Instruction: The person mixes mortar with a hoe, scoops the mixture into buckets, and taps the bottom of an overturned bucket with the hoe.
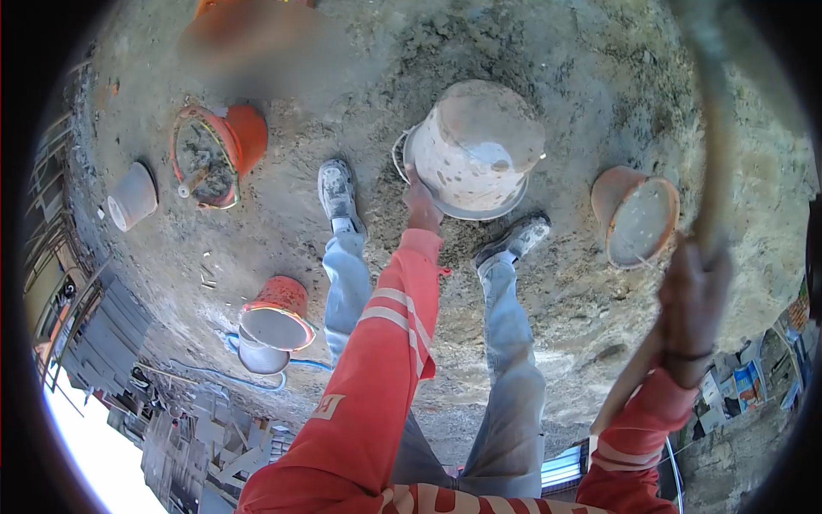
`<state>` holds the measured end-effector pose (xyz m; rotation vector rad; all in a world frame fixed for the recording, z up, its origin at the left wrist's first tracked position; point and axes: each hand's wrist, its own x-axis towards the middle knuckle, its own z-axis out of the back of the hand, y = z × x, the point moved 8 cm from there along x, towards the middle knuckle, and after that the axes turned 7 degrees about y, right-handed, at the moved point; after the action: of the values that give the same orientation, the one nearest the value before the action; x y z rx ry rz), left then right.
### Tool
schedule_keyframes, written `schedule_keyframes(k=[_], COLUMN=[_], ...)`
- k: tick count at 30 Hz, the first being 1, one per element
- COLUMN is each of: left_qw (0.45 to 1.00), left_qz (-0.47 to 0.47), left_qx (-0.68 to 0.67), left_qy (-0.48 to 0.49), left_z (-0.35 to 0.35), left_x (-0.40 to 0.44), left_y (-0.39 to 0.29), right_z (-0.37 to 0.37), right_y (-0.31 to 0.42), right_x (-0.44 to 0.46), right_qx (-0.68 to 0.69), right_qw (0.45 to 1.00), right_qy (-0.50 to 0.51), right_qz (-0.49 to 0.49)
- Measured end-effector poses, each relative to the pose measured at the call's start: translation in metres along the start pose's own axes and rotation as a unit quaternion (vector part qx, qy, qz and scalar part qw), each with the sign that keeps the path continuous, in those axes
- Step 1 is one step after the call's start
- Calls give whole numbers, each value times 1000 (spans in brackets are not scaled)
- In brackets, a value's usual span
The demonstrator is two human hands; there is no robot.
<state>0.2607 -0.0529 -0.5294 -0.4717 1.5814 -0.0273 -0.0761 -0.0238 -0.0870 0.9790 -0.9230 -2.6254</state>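
Note:
A white bucket, spotted with grey, is tipped over in front of my feet, its grey bottom facing up and away. My left hand is closed on the bucket at its near left rim; part of the handle shows beside it. Raised on the right, my right hand is wrapped round a long wooden handle. The far end of that handle is blurred at the top right edge, so what it carries cannot be made out.
An orange bucket with a tool in it lies left, near a white bucket. A red bucket stands lower left by a blue hose. An orange-rimmed bucket is right. Planks lie at the lower left.

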Motion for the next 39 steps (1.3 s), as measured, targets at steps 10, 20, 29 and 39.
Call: schedule_keyframes(k=[10,20,29,39], left_qw=[997,975,949,946], left_qz=[-17,49,-53,-107], left_qx=[-36,-94,-93,-3], left_qy=[67,194,296,305], left_z=[-5,-72,-97,-145], left_x=[16,-33,-86,-99], left_y=[4,-20,-57,-149], right_z=[-112,-35,57,184], right_y=[-65,-150,-182,-53], right_x=[51,-45,-166,-99], right_qx=[-422,-147,26,157], right_qw=[901,980,937,970], right_qy=[-1,134,155,-155], right_qz=[98,-23,-312,-103])
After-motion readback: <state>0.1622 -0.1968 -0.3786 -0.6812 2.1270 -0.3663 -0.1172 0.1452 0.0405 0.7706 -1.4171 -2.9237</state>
